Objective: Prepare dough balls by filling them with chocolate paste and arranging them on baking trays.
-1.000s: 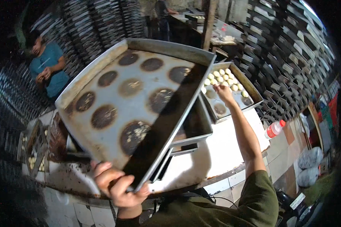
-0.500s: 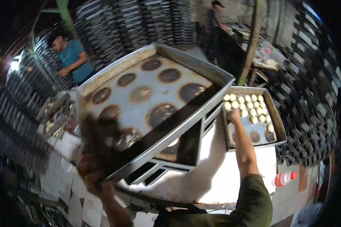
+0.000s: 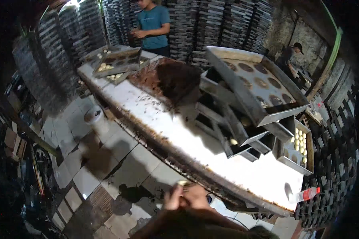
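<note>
My left hand [image 3: 172, 200] and my right hand [image 3: 196, 195] are brought close together in front of my body, short of the table's near edge. Between their curled fingers shows a small pale dough ball [image 3: 182, 183], mostly covered. To the right on the table stands a leaning stack of metal baking trays; the top tray [image 3: 261, 83] is tilted and marked with dark round stains. Beyond the stack, a tray [image 3: 312, 158] holds rows of pale yellow dough balls [image 3: 300, 142]. Neither hand touches a tray.
A dark brown crumbly heap [image 3: 175, 81] lies on the white table [image 3: 215, 167]. More trays [image 3: 117, 63] with dough balls sit at its far left end. A red-labelled bottle [image 3: 307, 194] lies at the right corner. A white bucket [image 3: 93, 115] is on the floor. Two people stand beyond.
My view has swung left. My right hand has come back from the tray of dough balls and my left hand from the top tray's edge; both now meet before my body.
</note>
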A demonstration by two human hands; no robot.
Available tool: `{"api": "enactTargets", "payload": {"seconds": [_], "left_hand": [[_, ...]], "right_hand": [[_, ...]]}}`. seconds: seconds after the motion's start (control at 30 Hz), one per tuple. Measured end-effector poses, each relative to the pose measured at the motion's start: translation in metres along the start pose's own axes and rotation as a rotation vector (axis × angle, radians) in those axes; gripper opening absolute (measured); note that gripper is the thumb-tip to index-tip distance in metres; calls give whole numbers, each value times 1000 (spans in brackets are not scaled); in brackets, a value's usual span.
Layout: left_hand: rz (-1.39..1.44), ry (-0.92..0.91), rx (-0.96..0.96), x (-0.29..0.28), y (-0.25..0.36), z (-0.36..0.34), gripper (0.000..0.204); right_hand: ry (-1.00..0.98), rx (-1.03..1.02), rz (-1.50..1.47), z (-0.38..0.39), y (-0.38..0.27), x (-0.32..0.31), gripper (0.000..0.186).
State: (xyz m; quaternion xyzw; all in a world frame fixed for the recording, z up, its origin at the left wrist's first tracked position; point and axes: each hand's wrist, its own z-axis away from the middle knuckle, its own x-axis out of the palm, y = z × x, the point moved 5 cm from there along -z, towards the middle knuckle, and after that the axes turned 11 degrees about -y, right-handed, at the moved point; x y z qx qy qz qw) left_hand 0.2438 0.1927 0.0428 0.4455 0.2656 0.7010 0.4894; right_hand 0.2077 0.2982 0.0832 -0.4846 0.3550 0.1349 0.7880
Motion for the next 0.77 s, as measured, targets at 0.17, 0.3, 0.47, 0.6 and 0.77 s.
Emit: {"api": "enactTargets", "payload": {"seconds": [0.17,0.3,0.47,0.6,0.77], "left_hand": [[347,235,769,-111,55,16,26],[335,-10,528,-127,44,-11,33],[572,-492,202,-102,95,-67,47],[393,-216,138,-125,98,-129,33],[-58,93,261,-150,158,-210,35]], "right_hand": [[632,-394,-362,-72,-97,-39,12],[865,43,-857,-175,-24,-76,32],[1341,273,-261,-229,124,-148,38],[1343,533,-21,-273,191,-167,40],[1330,463,-58,-288,181,-167,43]]}}
